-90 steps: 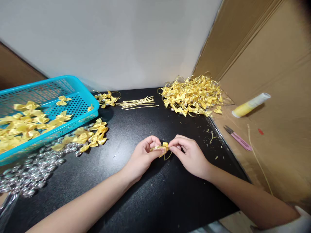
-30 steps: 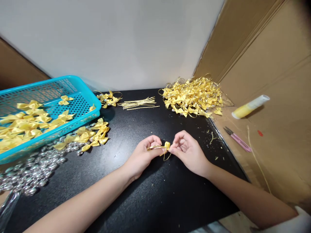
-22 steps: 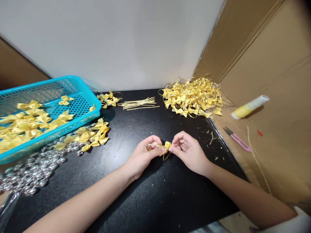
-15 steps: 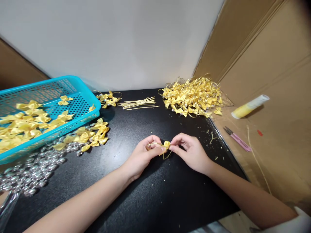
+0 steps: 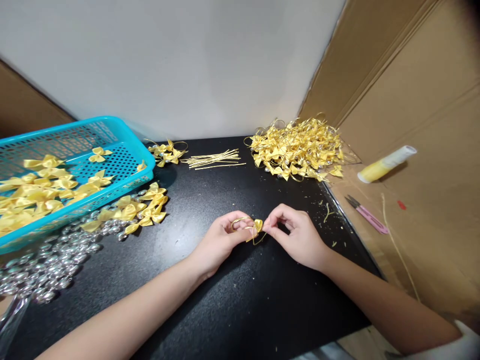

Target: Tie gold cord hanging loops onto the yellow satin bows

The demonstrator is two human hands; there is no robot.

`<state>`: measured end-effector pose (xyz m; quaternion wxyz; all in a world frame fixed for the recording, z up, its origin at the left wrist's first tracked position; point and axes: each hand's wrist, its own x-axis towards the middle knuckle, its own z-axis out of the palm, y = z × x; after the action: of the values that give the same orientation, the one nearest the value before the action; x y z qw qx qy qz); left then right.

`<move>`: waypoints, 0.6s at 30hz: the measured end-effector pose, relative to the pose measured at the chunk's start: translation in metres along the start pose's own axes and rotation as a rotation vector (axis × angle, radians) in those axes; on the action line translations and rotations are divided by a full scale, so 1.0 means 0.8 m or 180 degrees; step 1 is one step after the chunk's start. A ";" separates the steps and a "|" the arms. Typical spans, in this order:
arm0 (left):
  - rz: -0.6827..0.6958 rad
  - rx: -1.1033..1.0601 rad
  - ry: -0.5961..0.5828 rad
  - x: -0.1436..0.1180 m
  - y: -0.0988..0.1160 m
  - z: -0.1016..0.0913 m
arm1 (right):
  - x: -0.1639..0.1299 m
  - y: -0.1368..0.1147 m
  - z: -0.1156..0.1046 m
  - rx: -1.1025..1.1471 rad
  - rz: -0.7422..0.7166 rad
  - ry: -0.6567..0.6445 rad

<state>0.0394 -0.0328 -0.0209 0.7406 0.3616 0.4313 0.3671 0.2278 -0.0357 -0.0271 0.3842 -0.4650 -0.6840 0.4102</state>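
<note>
Above the black table, my left hand (image 5: 230, 234) is closed on a yellow ribbon bow (image 5: 258, 225) with a loop of thin gold cord (image 5: 240, 220) curving over its fingers. My right hand (image 5: 290, 232) pinches at the bow's right side, thumb and forefinger pressed together where a thin cord end runs toward them. Part of the bow is hidden behind my left thumb. Straight lengths of gold cord (image 5: 213, 159) lie in a small bundle beyond my hands.
A blue basket (image 5: 139, 180) with yellow bows stands at left, silver beads (image 5: 48, 267) beside it. A heap of corded bows (image 5: 296, 150) lies at the back right. Pink-handled snips (image 5: 369, 219) and a yellow-white tube (image 5: 386, 164) lie on cardboard at right.
My right fingertips have shifted slightly right, away from the bow's knot. The cord loop at my left hand has turned a little. The bow stays in my left hand.
</note>
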 end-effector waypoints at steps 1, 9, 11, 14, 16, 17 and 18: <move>-0.0016 -0.0010 -0.0003 0.000 0.000 0.000 | 0.000 -0.001 -0.001 -0.0065 -0.0044 -0.0004; -0.0115 -0.0075 0.0061 0.000 0.001 0.001 | 0.000 -0.005 -0.004 -0.0190 -0.0143 -0.0011; -0.0129 -0.0104 0.0070 0.000 0.001 0.001 | 0.000 -0.004 -0.004 -0.0172 -0.0128 -0.0016; -0.0143 -0.0105 0.0067 0.000 0.001 0.000 | 0.000 -0.004 -0.004 -0.0132 -0.0133 -0.0013; -0.0165 -0.0120 0.0069 0.000 0.001 0.000 | 0.000 -0.004 -0.004 -0.0109 -0.0135 -0.0022; -0.0179 -0.0132 0.0062 -0.001 0.001 0.000 | 0.000 -0.005 -0.004 -0.0098 -0.0130 -0.0032; -0.0190 -0.0141 0.0051 -0.001 0.001 0.000 | 0.000 -0.005 -0.003 -0.0087 -0.0124 -0.0039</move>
<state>0.0393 -0.0333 -0.0201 0.7556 0.3292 0.4396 0.3571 0.2290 -0.0359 -0.0225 0.3815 -0.4543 -0.7008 0.3961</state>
